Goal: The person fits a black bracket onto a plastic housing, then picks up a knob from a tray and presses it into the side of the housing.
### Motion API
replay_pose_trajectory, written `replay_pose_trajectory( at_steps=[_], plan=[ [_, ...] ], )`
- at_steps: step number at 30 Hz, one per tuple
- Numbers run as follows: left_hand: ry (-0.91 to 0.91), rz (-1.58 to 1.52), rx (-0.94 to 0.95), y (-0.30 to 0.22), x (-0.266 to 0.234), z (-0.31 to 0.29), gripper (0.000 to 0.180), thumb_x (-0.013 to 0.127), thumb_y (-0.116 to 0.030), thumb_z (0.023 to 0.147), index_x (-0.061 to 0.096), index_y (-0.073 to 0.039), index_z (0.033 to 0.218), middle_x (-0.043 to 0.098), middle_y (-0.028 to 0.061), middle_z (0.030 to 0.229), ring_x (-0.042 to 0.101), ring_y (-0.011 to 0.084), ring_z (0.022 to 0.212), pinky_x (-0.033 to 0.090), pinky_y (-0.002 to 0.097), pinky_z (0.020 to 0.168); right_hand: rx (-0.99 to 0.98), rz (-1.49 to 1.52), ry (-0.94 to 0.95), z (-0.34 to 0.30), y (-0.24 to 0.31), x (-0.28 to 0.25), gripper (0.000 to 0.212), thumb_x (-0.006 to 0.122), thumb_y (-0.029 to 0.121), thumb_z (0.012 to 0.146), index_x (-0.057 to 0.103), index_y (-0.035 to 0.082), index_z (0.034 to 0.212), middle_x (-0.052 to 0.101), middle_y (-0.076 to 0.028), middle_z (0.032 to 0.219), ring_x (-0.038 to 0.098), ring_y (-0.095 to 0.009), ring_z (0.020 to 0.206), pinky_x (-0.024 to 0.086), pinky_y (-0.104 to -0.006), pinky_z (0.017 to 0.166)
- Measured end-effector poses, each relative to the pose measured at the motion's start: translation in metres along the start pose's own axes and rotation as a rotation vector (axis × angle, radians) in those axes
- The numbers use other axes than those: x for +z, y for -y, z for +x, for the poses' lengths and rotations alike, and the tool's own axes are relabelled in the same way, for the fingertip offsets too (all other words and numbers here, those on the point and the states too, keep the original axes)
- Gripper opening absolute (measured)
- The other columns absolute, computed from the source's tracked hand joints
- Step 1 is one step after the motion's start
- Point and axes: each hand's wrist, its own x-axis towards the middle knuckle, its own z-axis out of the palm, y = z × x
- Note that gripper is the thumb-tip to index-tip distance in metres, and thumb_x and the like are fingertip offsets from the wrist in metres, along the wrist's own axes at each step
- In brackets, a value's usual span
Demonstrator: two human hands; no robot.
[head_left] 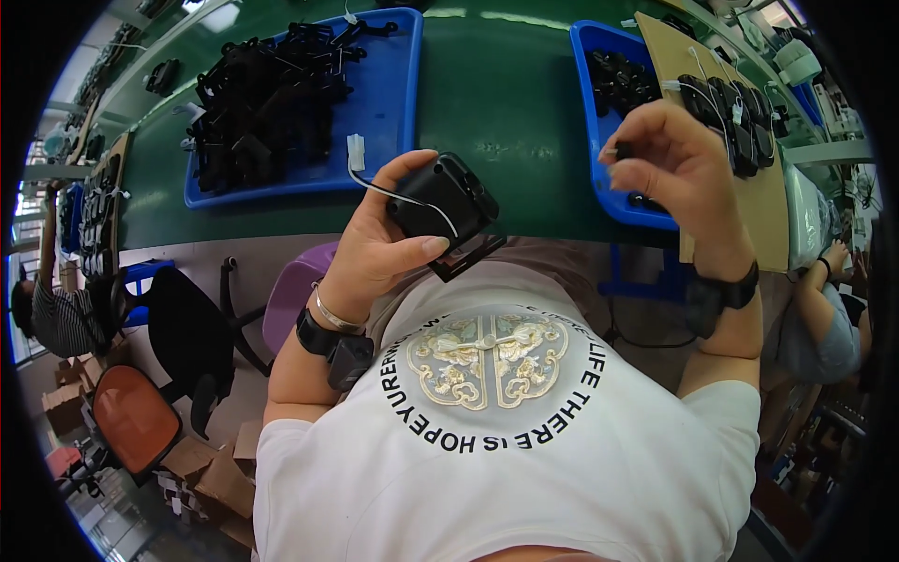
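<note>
My left hand (370,245) is wrapped round a black plastic device housing (444,201), held above my lap at the table's near edge. A white cable (405,197) runs across the housing and over my fingers to a white end piece (356,152). Below the housing juts an open, frame-like black part (473,258); whether it is joined on cannot be made out. My right hand (682,173) is raised over the near end of the right blue tray (582,70), pinching a small black part (623,150) between thumb and fingers.
A large blue tray (409,94) with heaped black parts (272,103) stands left on the green table (496,117). Small black parts (618,80) fill the right tray. Beside it, a tan board (763,215) bears several cabled black devices (730,117). Other people sit far left and right.
</note>
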Motion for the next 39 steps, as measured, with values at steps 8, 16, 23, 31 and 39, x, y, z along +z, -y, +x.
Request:
replay_pose_trajectory(
  at_steps=[8, 16, 23, 31, 39],
  plan=[
    [0.206, 0.06, -0.053, -0.004, -0.001, -0.002, 0.081, 0.074, 0.004, 0.065, 0.032, -0.006, 0.134, 0.048, 0.0098, 0.122, 0.051, 0.0187, 0.11, 0.045, 0.0336, 0.093, -0.207, -0.159, 0.069, -0.006, -0.012, 0.06, 0.021, 0.073, 0.001, 0.072, 0.06, -0.001, 0.089, 0.061, -0.005, 0.076, 0.059, -0.011, 0.066, 0.049, -0.022, 0.059],
    [0.207, 0.064, -0.118, -0.005, 0.002, -0.008, 0.083, 0.077, 0.002, 0.063, 0.033, -0.005, 0.133, 0.048, 0.0098, 0.122, 0.049, 0.0181, 0.112, 0.042, 0.0322, 0.095, -0.189, -0.077, 0.099, -0.005, -0.023, 0.072, 0.024, 0.077, 0.011, 0.069, 0.06, 0.001, 0.085, 0.059, -0.004, 0.071, 0.054, -0.01, 0.06, 0.043, -0.0216, 0.052],
    [0.264, 0.19, -0.137, -0.008, 0.001, -0.008, 0.081, 0.076, 0.0, 0.065, 0.033, -0.004, 0.133, 0.047, 0.01, 0.123, 0.049, 0.0168, 0.112, 0.041, 0.031, 0.095, -0.049, -0.073, 0.205, -0.004, -0.023, 0.071, 0.024, 0.075, 0.014, 0.072, 0.058, 0.002, 0.082, 0.058, -0.004, 0.069, 0.054, -0.01, 0.06, 0.043, -0.0214, 0.053],
    [0.279, 0.345, -0.058, -0.01, -0.002, -0.002, 0.082, 0.075, 0.001, 0.066, 0.029, -0.003, 0.135, 0.048, 0.0095, 0.122, 0.047, 0.0158, 0.112, 0.04, 0.0307, 0.096, -0.003, 0.045, 0.139, -0.009, -0.033, 0.081, 0.022, 0.072, 0.012, 0.077, 0.055, 0.003, 0.088, 0.056, 0.0, 0.068, 0.052, -0.007, 0.061, 0.043, -0.0197, 0.053],
    [0.249, 0.417, -0.112, -0.015, -0.005, 0.0, 0.076, 0.071, 0.002, 0.067, 0.028, -0.002, 0.13, 0.047, 0.0116, 0.117, 0.049, 0.0149, 0.106, 0.045, 0.0288, 0.089, 0.239, 0.437, 0.138, -0.009, -0.038, 0.085, 0.017, 0.066, 0.005, 0.081, 0.053, 0.002, 0.091, 0.054, 0.0, 0.077, 0.053, -0.005, 0.065, 0.043, -0.0177, 0.057]
  ],
)
